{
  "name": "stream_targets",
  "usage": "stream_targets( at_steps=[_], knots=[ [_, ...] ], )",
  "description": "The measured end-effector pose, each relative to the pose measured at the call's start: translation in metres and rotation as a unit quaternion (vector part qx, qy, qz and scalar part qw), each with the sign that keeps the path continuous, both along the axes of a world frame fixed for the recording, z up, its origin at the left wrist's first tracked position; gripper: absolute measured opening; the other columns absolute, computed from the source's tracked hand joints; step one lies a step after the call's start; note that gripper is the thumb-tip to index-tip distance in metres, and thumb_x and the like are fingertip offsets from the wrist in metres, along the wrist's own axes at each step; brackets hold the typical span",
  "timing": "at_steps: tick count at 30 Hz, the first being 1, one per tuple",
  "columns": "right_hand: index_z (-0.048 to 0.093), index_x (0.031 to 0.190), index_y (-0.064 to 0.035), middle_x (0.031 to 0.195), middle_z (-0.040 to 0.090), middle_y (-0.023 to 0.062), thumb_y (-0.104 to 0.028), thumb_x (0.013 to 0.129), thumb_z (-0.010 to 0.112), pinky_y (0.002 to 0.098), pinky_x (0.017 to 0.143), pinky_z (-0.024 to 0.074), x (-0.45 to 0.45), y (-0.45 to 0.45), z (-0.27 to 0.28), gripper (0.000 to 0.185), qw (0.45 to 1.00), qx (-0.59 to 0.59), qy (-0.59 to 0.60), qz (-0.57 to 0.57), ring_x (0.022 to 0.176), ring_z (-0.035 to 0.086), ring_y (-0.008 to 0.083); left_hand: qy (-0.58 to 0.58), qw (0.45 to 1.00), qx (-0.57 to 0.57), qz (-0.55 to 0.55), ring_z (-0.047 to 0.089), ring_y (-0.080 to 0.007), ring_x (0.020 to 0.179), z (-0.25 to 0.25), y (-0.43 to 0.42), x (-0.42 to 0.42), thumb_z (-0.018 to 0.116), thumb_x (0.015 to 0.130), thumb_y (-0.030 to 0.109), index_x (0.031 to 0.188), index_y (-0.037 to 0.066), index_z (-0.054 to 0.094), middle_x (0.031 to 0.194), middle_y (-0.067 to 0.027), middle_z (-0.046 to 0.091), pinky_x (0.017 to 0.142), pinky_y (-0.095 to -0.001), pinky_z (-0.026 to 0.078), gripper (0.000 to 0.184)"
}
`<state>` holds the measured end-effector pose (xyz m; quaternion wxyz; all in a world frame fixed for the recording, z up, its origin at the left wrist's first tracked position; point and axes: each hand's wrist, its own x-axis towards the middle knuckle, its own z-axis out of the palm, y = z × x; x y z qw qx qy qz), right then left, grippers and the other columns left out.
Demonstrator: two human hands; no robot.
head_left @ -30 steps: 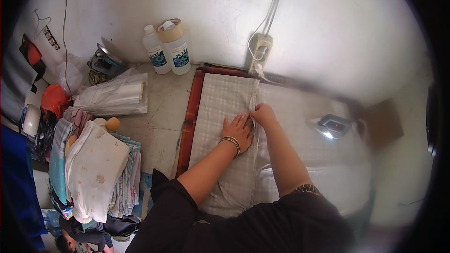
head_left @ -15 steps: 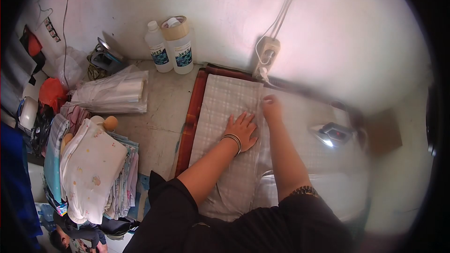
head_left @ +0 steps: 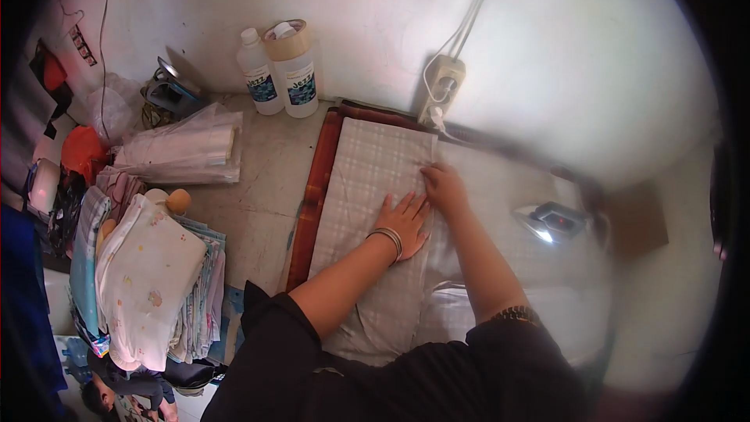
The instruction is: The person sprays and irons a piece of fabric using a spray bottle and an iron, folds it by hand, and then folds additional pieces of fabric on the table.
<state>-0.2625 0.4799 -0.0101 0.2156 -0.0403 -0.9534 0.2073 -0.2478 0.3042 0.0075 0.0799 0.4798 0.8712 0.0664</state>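
Note:
A pale grey checked cloth (head_left: 359, 187) is spread out, with a long folded edge running down its middle. My left hand (head_left: 405, 224), with bangles at the wrist, presses flat on the folded part, fingers spread. Just beyond it to the right, my right hand (head_left: 444, 187) has its fingers bent and pinched at the folded edge of the cloth; the fingertips are partly hidden. To the right, an iron (head_left: 556, 220) rests on the lighter surface, its metal plate shining, apart from both hands.
A red-brown striped cloth (head_left: 311, 215) borders the work area. A power strip (head_left: 447, 82) with a plugged-in cord hangs on the wall. At the left are two bottles (head_left: 301, 86), plastic-wrapped packs (head_left: 180, 144), another iron (head_left: 170, 94) and stacked folded laundry (head_left: 148, 273). A person (head_left: 129, 387) is at lower left.
My right hand has moved slightly left and toward me, from above the cloth's folded edge onto it. My left hand stays flat on the cloth. The iron has not moved.

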Motion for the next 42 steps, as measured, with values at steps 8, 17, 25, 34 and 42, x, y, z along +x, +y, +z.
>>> stream_targets(
  at_steps=[8, 17, 25, 34, 42],
  knots=[
    [0.065, 0.097, -0.0077, 0.101, 0.063, 0.0120, -0.018, 0.076, 0.064, 0.0418, 0.087, 0.0454, 0.076, 0.032, 0.075, 0.023, 0.996, 0.067, 0.052, -0.039, 0.099, 0.057, 0.0317, -0.113, 0.990, 0.077, 0.017, 0.018, -0.0258, 0.139, -0.010, -0.090, 0.117, 0.038, 0.090, 0.045, 0.142, 0.003, 0.025, 0.151, -0.0126, 0.019, 0.107, -0.0566, 0.016, 0.069],
    [0.060, 0.114, -0.0115, 0.105, 0.062, 0.0151, -0.038, 0.073, 0.069, 0.0442, 0.088, 0.0436, 0.181, 0.206, 0.070, 0.049, 0.949, 0.215, -0.095, -0.210, 0.100, 0.059, 0.0307, -0.029, 0.998, 0.048, 0.027, 0.025, -0.0280, 0.136, 0.014, -0.122, 0.194, 0.043, 0.087, 0.048, 0.138, 0.002, 0.033, 0.147, -0.0154, 0.027, 0.103, -0.0592, 0.021, 0.069],
    [0.061, 0.091, -0.0028, 0.095, 0.064, 0.0189, -0.041, 0.071, 0.070, 0.0425, 0.077, 0.0467, 0.170, 0.208, 0.102, 0.044, 0.958, 0.119, -0.227, -0.128, 0.092, 0.060, 0.0362, -0.056, 0.994, 0.094, 0.003, 0.033, -0.0285, 0.132, 0.004, -0.111, 0.265, 0.047, 0.088, 0.041, 0.137, 0.005, 0.036, 0.143, -0.0153, 0.033, 0.103, -0.0539, 0.026, 0.062],
    [0.059, 0.099, -0.0026, 0.096, 0.064, 0.0214, -0.040, 0.073, 0.069, 0.0438, 0.079, 0.0468, 0.180, -0.044, 0.176, 0.046, 0.975, 0.056, -0.163, 0.141, 0.093, 0.060, 0.0376, 0.180, 0.798, 0.284, 0.500, 0.056, -0.0318, 0.105, -0.006, -0.242, 0.305, 0.061, 0.073, 0.014, 0.113, 0.012, 0.059, 0.115, -0.0120, 0.059, 0.089, -0.0417, 0.046, 0.040],
    [0.057, 0.103, -0.0048, 0.097, 0.064, 0.0194, -0.035, 0.077, 0.066, 0.0444, 0.078, 0.0478, 0.212, -0.257, 0.155, 0.041, 0.946, 0.096, -0.150, 0.270, 0.094, 0.061, 0.0353, 0.043, 0.755, 0.228, 0.614, 0.060, -0.0287, 0.092, -0.026, -0.251, 0.289, 0.059, 0.079, 0.024, 0.097, 0.017, 0.068, 0.095, -0.0093, 0.064, 0.080, -0.0406, 0.048, 0.021]
  ],
)
